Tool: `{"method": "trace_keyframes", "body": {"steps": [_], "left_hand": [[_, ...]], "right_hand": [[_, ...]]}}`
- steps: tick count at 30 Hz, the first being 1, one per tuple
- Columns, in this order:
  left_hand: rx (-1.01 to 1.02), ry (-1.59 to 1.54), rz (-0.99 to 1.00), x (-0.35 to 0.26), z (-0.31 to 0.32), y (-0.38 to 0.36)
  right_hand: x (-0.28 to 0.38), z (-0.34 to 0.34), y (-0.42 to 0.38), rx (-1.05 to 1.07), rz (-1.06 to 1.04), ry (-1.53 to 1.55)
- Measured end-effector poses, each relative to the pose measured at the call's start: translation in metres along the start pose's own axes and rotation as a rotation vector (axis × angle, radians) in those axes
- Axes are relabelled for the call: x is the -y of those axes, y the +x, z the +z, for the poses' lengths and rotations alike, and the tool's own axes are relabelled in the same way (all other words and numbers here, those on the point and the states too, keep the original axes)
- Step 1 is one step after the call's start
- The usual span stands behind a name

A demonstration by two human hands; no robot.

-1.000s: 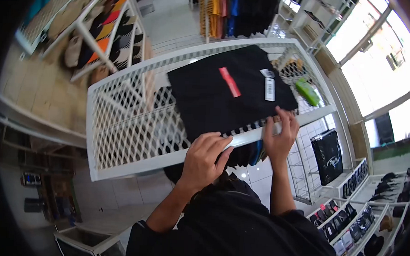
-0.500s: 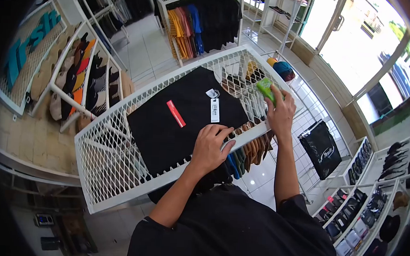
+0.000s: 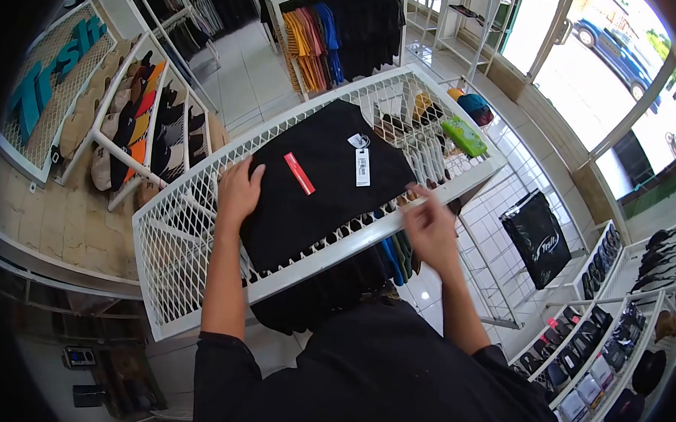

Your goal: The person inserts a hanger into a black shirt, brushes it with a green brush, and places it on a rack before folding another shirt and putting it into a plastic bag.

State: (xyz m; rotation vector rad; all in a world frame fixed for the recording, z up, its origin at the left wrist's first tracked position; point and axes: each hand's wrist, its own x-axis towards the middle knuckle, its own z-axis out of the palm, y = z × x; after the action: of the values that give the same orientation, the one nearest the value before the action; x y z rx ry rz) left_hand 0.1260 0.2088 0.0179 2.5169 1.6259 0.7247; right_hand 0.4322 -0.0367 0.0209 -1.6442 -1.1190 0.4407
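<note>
A folded black garment [image 3: 324, 187] lies on a white metal mesh rack top [image 3: 168, 267]. On it are a red strip label [image 3: 299, 173] and a white hang tag [image 3: 363, 167] with a barcode. My left hand [image 3: 239, 192] rests at the garment's left edge, fingers stretched out and thumb apart. Close to the lower right corner of the cloth is my right hand [image 3: 432, 230], slightly blurred, its fingers loosely bent and apart with nothing seen in them. A bright green packet [image 3: 464, 137] sits on the mesh at the far right corner.
Clothes hang beneath the mesh, with brown, blue and green ones [image 3: 395, 258] showing at the front. Caps [image 3: 473, 109] stand past the right corner. A black bag [image 3: 537, 239] hangs on the right. Cap shelves [image 3: 140, 116] stand left, a clothes rack [image 3: 339, 39] behind.
My right hand has let go of the green packet, leaving it on the mesh, and moved down to the garment's corner. My left hand has shifted from the front edge to the left side.
</note>
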Motion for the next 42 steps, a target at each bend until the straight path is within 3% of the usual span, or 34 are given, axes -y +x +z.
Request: {"method": "trace_keyframes", "body": {"steps": [2, 4, 10, 13, 15, 19, 22, 24, 26, 29, 32, 36, 39, 42], "left_hand": [[-0.053, 0.136, 0.06, 0.043, 0.022, -0.003], [-0.063, 0.128, 0.031, 0.035, 0.01, -0.006], [-0.063, 0.106, -0.053, 0.028, -0.029, -0.022], [-0.039, 0.049, -0.241, 0.01, -0.076, -0.066], [0.087, 0.048, -0.351, -0.004, -0.112, -0.108], [0.283, -0.14, -0.547, -0.008, -0.125, -0.152], [0.34, -0.237, -0.538, -0.023, -0.118, -0.17], [0.399, -0.591, -0.586, -0.028, -0.109, -0.179], [0.464, -0.499, -0.533, -0.036, -0.11, -0.179], [0.044, -0.309, -0.435, -0.038, -0.085, -0.168], [-0.113, -0.189, -0.489, -0.033, -0.055, -0.154], [-0.207, -0.232, -0.46, -0.034, -0.046, -0.146], [-0.208, -0.452, -0.52, -0.041, -0.063, -0.141], [-0.267, -0.699, -0.549, -0.015, -0.038, -0.126]], "right_hand": [[0.014, 0.021, -0.026, 0.313, 0.081, 0.161], [0.025, 0.038, -0.04, 0.458, 0.124, 0.208], [0.036, 0.066, -0.051, 0.524, 0.189, 0.205], [0.038, 0.076, -0.051, 0.464, 0.246, 0.391], [0.033, 0.088, -0.046, 0.331, 0.037, 0.22], [0.044, 0.09, -0.014, 0.269, -0.016, 0.085], [0.028, 0.098, 0.02, 0.185, -0.029, 0.048], [0.016, 0.098, 0.038, 0.093, -0.094, -0.036], [0.01, 0.093, 0.055, 0.116, -0.089, -0.061], [0.018, 0.088, 0.073, 0.222, 0.029, -0.154], [0.009, 0.1, 0.088, 0.246, 0.008, -0.247], [-0.004, 0.106, 0.094, 0.318, -0.008, -0.133], [0.004, 0.099, 0.095, 0.427, 0.047, -0.124], [-0.007, 0.114, 0.112, 0.46, 0.116, -0.045]]}}
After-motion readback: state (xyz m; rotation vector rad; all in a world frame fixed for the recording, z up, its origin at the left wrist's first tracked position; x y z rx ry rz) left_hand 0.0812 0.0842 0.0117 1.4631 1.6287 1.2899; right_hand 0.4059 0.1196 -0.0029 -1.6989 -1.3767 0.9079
